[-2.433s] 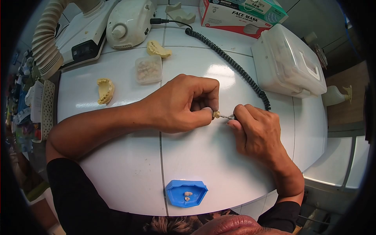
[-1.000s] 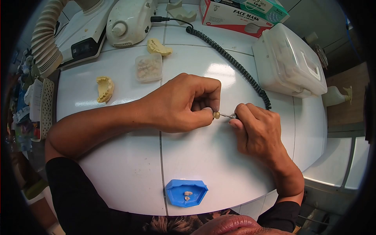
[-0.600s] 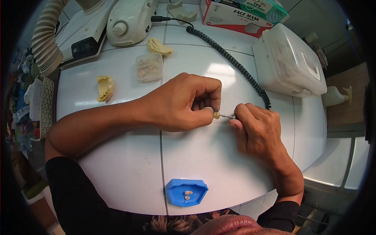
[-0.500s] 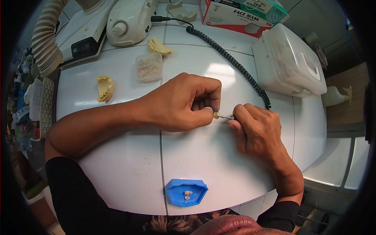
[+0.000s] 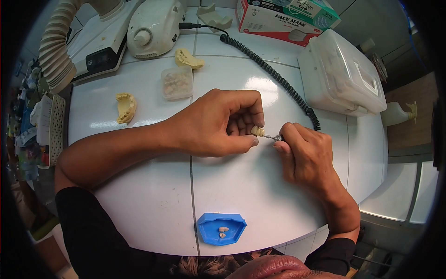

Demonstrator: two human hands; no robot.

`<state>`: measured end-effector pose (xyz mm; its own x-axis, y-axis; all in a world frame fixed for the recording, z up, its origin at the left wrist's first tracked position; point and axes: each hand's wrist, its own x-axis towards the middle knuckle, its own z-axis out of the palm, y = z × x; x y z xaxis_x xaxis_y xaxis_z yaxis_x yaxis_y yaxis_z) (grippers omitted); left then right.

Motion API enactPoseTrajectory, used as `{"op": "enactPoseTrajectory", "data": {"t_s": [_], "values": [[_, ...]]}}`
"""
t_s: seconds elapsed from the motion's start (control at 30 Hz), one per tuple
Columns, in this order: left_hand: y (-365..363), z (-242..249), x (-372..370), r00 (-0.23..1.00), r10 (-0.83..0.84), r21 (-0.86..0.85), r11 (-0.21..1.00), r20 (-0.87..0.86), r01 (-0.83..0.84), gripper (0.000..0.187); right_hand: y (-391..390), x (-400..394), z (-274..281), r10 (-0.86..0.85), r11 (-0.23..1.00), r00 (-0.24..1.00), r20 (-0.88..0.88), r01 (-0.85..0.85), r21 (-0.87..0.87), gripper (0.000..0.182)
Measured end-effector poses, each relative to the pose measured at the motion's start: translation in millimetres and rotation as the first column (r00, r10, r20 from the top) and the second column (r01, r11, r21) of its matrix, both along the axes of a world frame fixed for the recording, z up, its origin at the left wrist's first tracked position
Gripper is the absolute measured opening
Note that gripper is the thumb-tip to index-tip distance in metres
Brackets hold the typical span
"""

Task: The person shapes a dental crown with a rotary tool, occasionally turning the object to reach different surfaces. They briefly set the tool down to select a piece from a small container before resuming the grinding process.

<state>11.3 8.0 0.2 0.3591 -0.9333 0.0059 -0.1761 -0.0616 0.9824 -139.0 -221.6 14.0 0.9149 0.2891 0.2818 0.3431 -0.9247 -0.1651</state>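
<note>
My left hand [image 5: 216, 124] is curled around a small, pale yellow dental crown piece [image 5: 257, 131], which sits between the thumb and the bent fingers. Its exact kind is hard to make out at this size. My right hand [image 5: 307, 156] grips a rotary handpiece [image 5: 278, 138], mostly hidden by the fingers. From its metal tip a thin bur [image 5: 268, 136] points left and meets or nearly meets the piece. Below, near the table's front edge, a blue tray [image 5: 221, 217] holds two small tooth-coloured pieces [image 5: 223, 229].
A yellow dental cast [image 5: 125, 109] lies at left, another cast [image 5: 188, 59] farther back beside a clear tub [image 5: 177, 83]. Behind stands the control box [image 5: 153, 30], its coiled cord [image 5: 269, 65] running right. A white case [image 5: 341, 74] and a mask box [image 5: 283, 23] stand back right.
My left fingers have loosened and the thumb has dropped slightly, so more of the crown piece shows. The handpiece has shifted slightly to the right.
</note>
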Motion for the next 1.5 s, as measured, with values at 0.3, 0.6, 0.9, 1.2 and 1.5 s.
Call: {"op": "enactPoseTrajectory", "data": {"t_s": [0.3, 0.6, 0.9, 1.2, 1.5], "values": [[0.2, 2.6, -1.3, 1.000, 0.027, 0.051, 0.998, 0.013, -0.028, 0.021, -0.8, -1.1, -0.8, -0.014, 1.000, 1.000, 0.011, 0.014, 0.017, 0.029], [0.5, -2.4, -3.2, 0.995, 0.035, 0.000, 0.999, -0.092, -0.036, 0.019, -5.0, -2.5, -1.2, -0.114, 0.993, 0.993, 0.005, 0.114, 0.037, 0.030], [-0.3, -3.6, 0.0, 0.998, 0.061, -0.014, 0.998, 0.007, -0.061, 0.017, -6.4, -1.3, 2.9, -0.087, 0.995, 0.996, -0.020, 0.088, 0.047, 0.030], [0.0, 1.8, 0.5, 0.997, 0.070, 0.013, 0.997, -0.043, -0.070, 0.016, -6.2, -1.6, 14.3, -0.121, 0.977, 0.983, -0.141, 0.143, 0.159, 0.032], [1.5, 7.2, -1.1, 0.984, 0.136, 0.059, 0.990, -0.117, -0.130, 0.014, -18.3, -1.4, 14.9, -0.023, 0.964, 0.990, -0.139, 0.059, 0.261, 0.036]]}}
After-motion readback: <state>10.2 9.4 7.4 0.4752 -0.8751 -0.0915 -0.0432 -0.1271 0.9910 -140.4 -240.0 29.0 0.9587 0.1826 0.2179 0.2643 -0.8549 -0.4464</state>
